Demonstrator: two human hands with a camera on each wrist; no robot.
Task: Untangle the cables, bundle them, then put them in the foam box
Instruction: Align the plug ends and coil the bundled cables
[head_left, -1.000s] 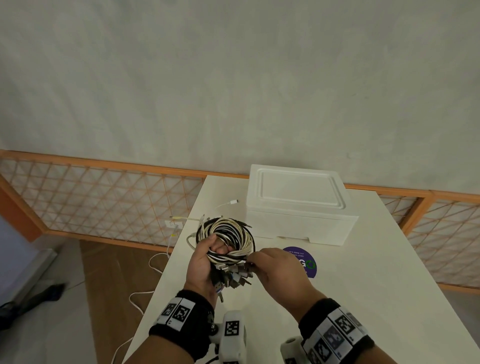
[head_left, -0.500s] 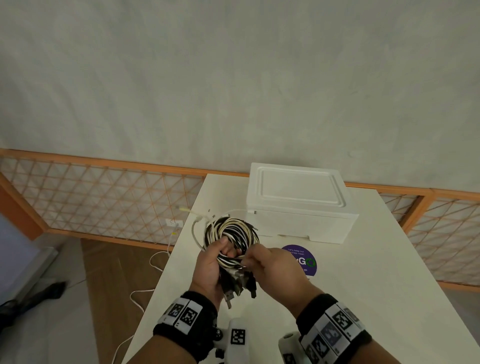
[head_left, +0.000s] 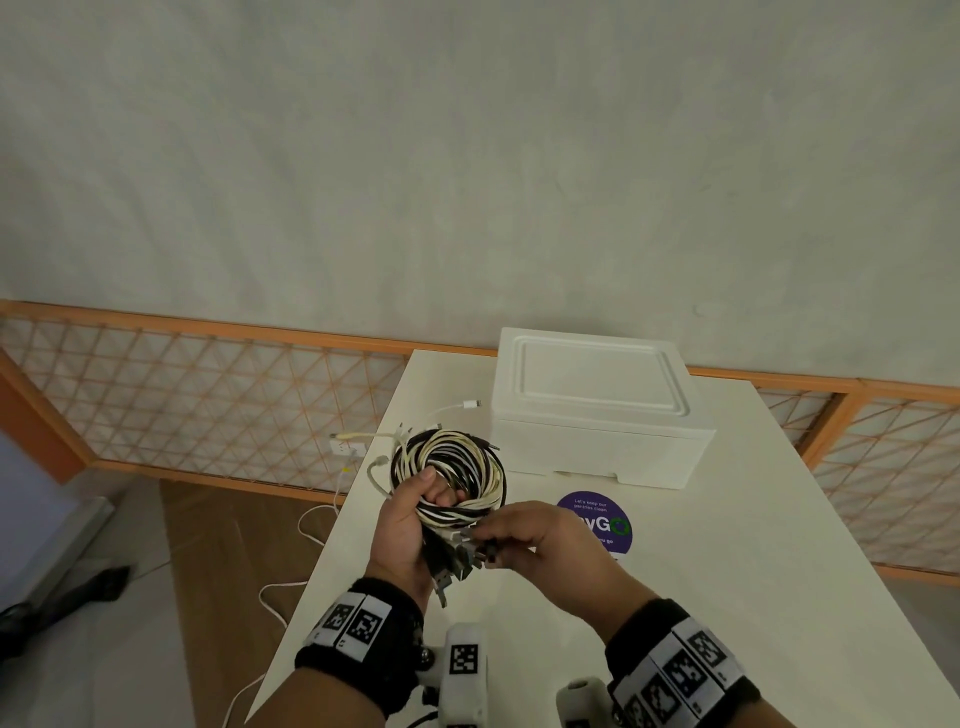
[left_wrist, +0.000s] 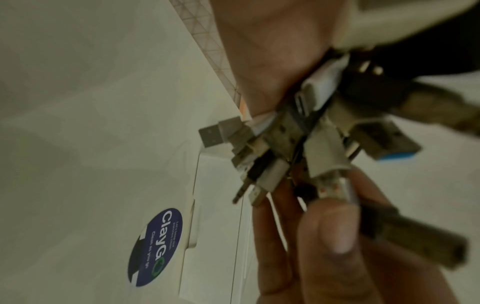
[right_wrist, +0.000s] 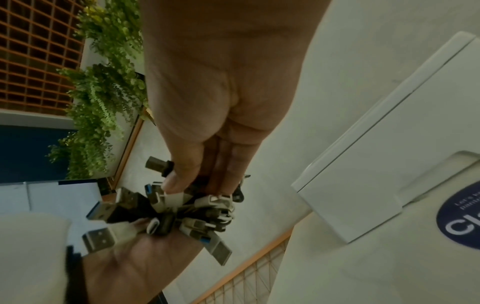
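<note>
A coil of black and white cables (head_left: 457, 475) is held up over the white table (head_left: 727, 571). My left hand (head_left: 410, 514) grips the coil, thumb over the top and fingers through its middle. A cluster of plugs (head_left: 457, 558) hangs below the coil, also seen as USB plugs (left_wrist: 298, 144) and plugs (right_wrist: 187, 214) in the wrist views. My right hand (head_left: 524, 538) pinches a black plug (right_wrist: 159, 165) at that cluster. Loose white cable ends (head_left: 467, 404) stick out to the far left. The white foam box (head_left: 597, 405) stands behind, its lid on.
A round purple sticker (head_left: 597, 527) lies on the table in front of the box. An orange lattice fence (head_left: 208, 405) runs behind the table. A white cord (head_left: 311, 525) trails on the floor at the left, near a wall socket (head_left: 349, 447).
The coil stays in my left hand and has tilted slightly. My right hand has shifted among the hanging plugs and now pinches one at the coil's lower edge.
</note>
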